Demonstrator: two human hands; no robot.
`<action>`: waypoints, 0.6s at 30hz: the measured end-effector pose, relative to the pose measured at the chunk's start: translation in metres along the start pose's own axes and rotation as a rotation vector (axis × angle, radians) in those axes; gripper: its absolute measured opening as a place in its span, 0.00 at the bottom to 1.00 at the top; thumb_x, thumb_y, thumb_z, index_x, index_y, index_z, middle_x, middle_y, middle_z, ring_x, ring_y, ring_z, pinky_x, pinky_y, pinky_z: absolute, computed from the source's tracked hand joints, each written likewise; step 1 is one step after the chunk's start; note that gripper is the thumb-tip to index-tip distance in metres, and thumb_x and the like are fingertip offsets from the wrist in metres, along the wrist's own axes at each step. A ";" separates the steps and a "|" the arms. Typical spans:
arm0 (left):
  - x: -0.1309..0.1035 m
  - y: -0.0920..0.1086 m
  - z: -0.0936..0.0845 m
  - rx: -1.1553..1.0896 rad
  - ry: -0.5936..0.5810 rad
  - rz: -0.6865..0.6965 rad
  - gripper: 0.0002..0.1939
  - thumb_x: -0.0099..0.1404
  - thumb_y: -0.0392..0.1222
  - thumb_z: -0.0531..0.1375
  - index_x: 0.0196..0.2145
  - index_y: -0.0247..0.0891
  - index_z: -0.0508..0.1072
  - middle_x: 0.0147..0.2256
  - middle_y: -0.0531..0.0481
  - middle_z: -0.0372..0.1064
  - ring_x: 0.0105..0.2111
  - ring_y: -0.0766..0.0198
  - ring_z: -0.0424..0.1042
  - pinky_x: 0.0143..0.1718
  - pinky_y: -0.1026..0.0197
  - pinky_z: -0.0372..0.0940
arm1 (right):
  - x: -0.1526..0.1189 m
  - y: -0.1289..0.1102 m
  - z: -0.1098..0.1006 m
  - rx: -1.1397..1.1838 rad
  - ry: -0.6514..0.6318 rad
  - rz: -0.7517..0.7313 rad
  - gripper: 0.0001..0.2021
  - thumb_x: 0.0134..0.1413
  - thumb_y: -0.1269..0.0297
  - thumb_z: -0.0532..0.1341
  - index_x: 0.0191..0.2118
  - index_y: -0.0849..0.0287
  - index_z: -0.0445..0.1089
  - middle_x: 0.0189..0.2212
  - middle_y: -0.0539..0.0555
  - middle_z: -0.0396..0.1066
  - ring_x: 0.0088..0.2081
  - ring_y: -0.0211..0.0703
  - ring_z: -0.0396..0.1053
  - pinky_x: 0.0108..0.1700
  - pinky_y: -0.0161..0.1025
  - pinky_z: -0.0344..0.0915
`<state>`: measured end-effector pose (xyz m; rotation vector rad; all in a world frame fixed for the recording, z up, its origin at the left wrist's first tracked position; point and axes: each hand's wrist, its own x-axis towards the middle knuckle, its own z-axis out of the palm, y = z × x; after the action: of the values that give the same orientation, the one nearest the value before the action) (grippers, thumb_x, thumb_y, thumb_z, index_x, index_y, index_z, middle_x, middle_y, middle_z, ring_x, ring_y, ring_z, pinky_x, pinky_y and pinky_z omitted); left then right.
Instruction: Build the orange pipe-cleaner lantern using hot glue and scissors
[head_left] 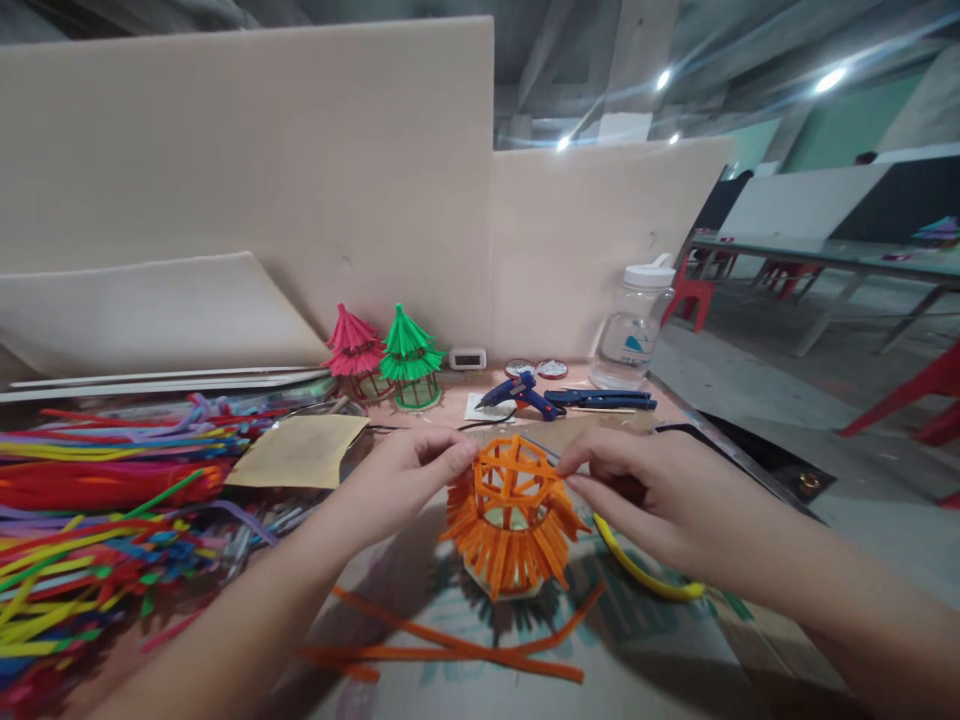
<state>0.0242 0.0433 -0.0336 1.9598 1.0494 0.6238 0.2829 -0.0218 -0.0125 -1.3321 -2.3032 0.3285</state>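
An orange pipe-cleaner structure (517, 540) with an open lattice top and a fringed skirt stands on the cardboard in the middle. The fingers of my left hand (427, 470) pinch the left edge of its lattice top. On the opposite side, my right hand (622, 480) holds the right edge of the same top between thumb and fingers. Loose orange strips (450, 650) lie crossed in front of it. A yellow pipe cleaner (645, 575) curves below my right hand.
Pink (352, 345) and green (410, 355) pipe-cleaner pavilions stand at the back. Right of them are a blue glue gun (521, 393), blue pliers (604, 399) and a clear bottle (630, 335). Colourful pipe cleaners (82, 560) cover the left side, beside a beige card (298, 452).
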 end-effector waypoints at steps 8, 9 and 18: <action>0.002 -0.001 0.006 -0.066 0.039 -0.058 0.21 0.65 0.57 0.58 0.32 0.35 0.76 0.31 0.48 0.74 0.32 0.60 0.72 0.36 0.59 0.67 | 0.001 -0.004 -0.002 -0.015 -0.001 -0.017 0.04 0.62 0.68 0.56 0.37 0.53 0.67 0.23 0.44 0.69 0.23 0.35 0.63 0.27 0.34 0.52; 0.002 0.000 0.006 -0.068 0.037 -0.061 0.21 0.65 0.57 0.58 0.32 0.35 0.76 0.31 0.48 0.74 0.32 0.60 0.72 0.36 0.59 0.67 | 0.001 -0.004 -0.002 -0.025 -0.001 -0.020 0.04 0.62 0.69 0.56 0.37 0.54 0.67 0.24 0.44 0.69 0.24 0.35 0.63 0.27 0.34 0.52; 0.002 0.002 0.005 -0.083 0.034 -0.072 0.21 0.64 0.58 0.58 0.31 0.35 0.75 0.30 0.49 0.72 0.32 0.60 0.71 0.36 0.58 0.67 | 0.002 -0.003 -0.002 -0.079 -0.026 -0.032 0.04 0.61 0.68 0.56 0.35 0.54 0.65 0.27 0.46 0.70 0.27 0.37 0.63 0.29 0.35 0.51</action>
<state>0.0300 0.0417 -0.0345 1.8377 1.0931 0.6528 0.2809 -0.0220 -0.0093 -1.3343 -2.3788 0.2483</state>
